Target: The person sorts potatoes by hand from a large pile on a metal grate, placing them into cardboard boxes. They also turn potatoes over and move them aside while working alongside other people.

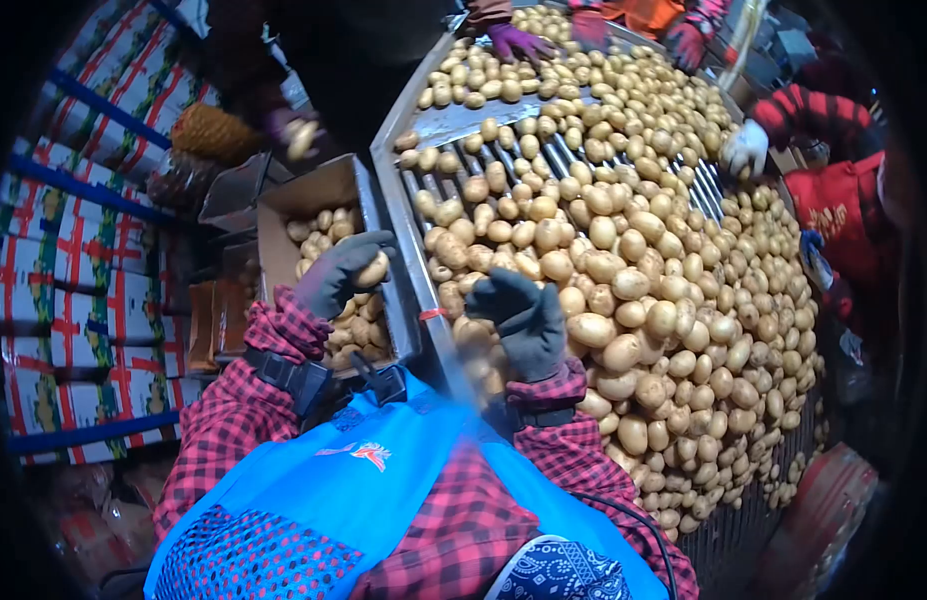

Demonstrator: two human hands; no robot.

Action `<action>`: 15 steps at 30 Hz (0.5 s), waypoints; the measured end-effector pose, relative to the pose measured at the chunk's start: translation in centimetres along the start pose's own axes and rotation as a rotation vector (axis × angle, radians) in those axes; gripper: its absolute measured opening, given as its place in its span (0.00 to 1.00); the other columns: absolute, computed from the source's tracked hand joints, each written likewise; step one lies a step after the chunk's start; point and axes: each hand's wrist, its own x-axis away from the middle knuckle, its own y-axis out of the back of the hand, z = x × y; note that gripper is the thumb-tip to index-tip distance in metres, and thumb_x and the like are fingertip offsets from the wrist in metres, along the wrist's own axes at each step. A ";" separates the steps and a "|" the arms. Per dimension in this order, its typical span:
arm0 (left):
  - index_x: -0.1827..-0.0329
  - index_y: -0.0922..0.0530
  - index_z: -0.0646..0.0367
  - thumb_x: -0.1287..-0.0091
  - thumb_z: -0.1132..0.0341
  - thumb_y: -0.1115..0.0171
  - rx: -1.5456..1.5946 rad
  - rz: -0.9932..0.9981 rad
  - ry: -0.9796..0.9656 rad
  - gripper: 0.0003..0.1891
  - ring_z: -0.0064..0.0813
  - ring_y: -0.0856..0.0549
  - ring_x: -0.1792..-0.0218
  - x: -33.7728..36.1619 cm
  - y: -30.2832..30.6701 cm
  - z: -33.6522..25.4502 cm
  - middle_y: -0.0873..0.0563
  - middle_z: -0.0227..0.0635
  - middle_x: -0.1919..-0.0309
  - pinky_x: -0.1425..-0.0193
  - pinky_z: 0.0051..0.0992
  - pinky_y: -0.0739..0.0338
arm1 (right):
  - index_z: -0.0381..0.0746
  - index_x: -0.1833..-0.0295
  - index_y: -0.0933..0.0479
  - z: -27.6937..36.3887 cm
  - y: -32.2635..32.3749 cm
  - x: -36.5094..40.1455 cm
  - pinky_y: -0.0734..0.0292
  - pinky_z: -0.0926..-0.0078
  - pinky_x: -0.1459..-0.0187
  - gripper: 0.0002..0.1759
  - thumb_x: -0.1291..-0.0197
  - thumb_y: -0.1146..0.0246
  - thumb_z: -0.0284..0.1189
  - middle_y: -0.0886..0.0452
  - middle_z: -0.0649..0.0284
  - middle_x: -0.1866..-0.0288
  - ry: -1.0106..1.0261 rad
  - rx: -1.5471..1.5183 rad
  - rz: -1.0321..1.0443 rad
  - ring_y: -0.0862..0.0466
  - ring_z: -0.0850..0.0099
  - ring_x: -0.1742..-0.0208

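Observation:
My left hand [341, 275], in a dark grey glove, is closed round a potato [373, 270] above the right side of an open cardboard box [283, 200]. Potatoes [333, 228] lie inside that box. At the near left edge of the sorting table is my right hand [528, 318], in a matching glove. Its fingers are loosely curved and apart, with no potato visible in them. Beside and beyond it spreads a thick layer of potatoes [633, 280]. A few potatoes below my right wrist are blurred.
A metal rim [395, 200] separates the box from the table's bars [558, 155]. Co-workers' gloved hands reach in: a purple glove [518, 42] at the far end, a white glove [745, 150] at right. Printed cartons [83, 310] are stacked at left. A filled net sack [213, 130] stands nearby.

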 end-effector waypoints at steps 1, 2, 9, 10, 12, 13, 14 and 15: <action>0.33 0.30 0.65 0.29 0.56 0.42 -0.091 0.043 0.056 0.27 0.26 0.19 0.47 -1.6 0.1 0.7 0.19 0.38 0.46 0.45 0.25 0.22 | 0.31 0.34 0.32 0.2 -0.7 0.2 0.27 0.55 0.38 0.33 0.24 0.63 0.49 0.21 0.51 0.42 -0.001 0.028 0.018 0.19 0.58 0.44; 0.33 0.29 0.65 0.29 0.56 0.42 -0.144 0.051 0.092 0.27 0.25 0.19 0.46 -2.9 -0.5 1.0 0.19 0.38 0.45 0.44 0.25 0.22 | 0.29 0.33 0.33 0.2 -0.7 0.3 0.26 0.56 0.39 0.29 0.24 0.61 0.43 0.22 0.50 0.41 0.015 0.102 0.034 0.20 0.57 0.43; 0.26 0.38 0.61 0.31 0.57 0.40 -0.223 0.456 0.076 0.33 0.28 0.27 0.36 -6.8 -11.0 -3.8 0.28 0.39 0.33 0.33 0.28 0.30 | 0.29 0.32 0.35 2.0 -2.5 1.0 0.27 0.64 0.37 0.30 0.28 0.46 0.41 0.22 0.52 0.41 -0.003 0.287 0.172 0.20 0.64 0.40; 0.28 0.35 0.61 0.31 0.60 0.40 -0.372 0.462 0.010 0.30 0.28 0.26 0.37 -8.2 -11.0 -3.9 0.26 0.38 0.35 0.33 0.28 0.30 | 0.29 0.32 0.35 1.6 -1.9 0.8 0.27 0.64 0.37 0.32 0.28 0.48 0.45 0.22 0.52 0.40 -0.007 0.207 0.188 0.20 0.64 0.40; 0.35 0.26 0.59 0.29 0.64 0.41 -0.674 0.419 -0.225 0.21 0.23 0.22 0.41 -11.7 -10.6 -4.0 0.17 0.34 0.43 0.35 0.26 0.29 | 0.29 0.32 0.34 1.3 -1.2 0.5 0.28 0.64 0.36 0.38 0.28 0.54 0.55 0.22 0.51 0.40 -0.057 0.096 0.183 0.21 0.64 0.39; 0.36 0.24 0.54 0.31 0.64 0.40 -0.785 0.377 -0.292 0.21 0.28 0.19 0.43 -14.4 -9.6 -2.8 0.16 0.38 0.45 0.38 0.27 0.26 | 0.29 0.32 0.34 1.3 -1.3 0.4 0.28 0.64 0.36 0.38 0.28 0.54 0.55 0.22 0.51 0.40 -0.044 0.096 0.175 0.21 0.64 0.39; 0.36 0.24 0.50 0.33 0.64 0.39 -0.960 0.337 -0.291 0.21 0.33 0.18 0.44 -15.8 -10.0 -2.9 0.16 0.41 0.46 0.39 0.30 0.25 | 0.30 0.35 0.33 1.1 -1.7 0.5 0.25 0.66 0.39 0.31 0.33 0.44 0.43 0.21 0.53 0.43 -0.063 0.015 0.081 0.20 0.66 0.43; 0.36 0.23 0.46 0.35 0.64 0.38 -1.134 0.295 -0.291 0.22 0.39 0.17 0.45 -17.1 -10.4 -3.0 0.16 0.43 0.46 0.40 0.33 0.24 | 0.31 0.37 0.32 1.0 -2.2 0.6 0.22 0.67 0.43 0.27 0.37 0.33 0.31 0.21 0.54 0.46 -0.081 -0.066 -0.013 0.19 0.68 0.47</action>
